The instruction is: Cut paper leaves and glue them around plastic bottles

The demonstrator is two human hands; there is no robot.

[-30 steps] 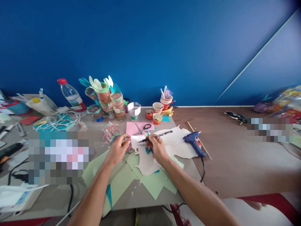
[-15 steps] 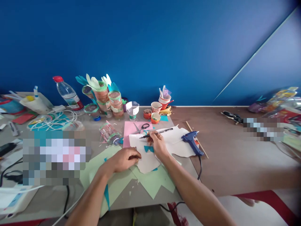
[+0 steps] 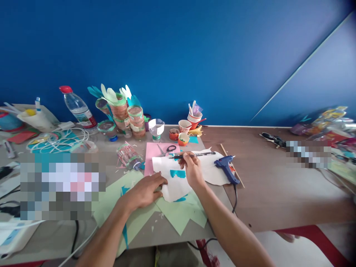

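My right hand (image 3: 192, 168) holds a black pen (image 3: 205, 154), its shaft slanting nearly level above the torn-edged white paper (image 3: 175, 187). At that paper's left edge rests my left hand (image 3: 148, 189), its thumb apart from the fingers; they touch the paper without visibly gripping it. A ragged blue paper piece (image 3: 178, 174) lies on the white sheet between the hands. Under both are pale green paper sheets (image 3: 178, 218) with jagged edges. Behind the white paper, scissors (image 3: 170, 148) with dark handles lie on pink paper (image 3: 151, 148).
A blue glue gun (image 3: 226, 168) lies right of my right hand, its cord running off the table edge. Left of the pink paper lies a decorated plastic bottle (image 3: 129, 155). Farther back stand decorated cups (image 3: 136, 120), small paper cups (image 3: 183, 139) and a red-capped bottle (image 3: 79, 109).
My right hand has moved slightly right with the pen, uncovering more of the blue piece. My left hand's fingers have straightened and its thumb has spread away.
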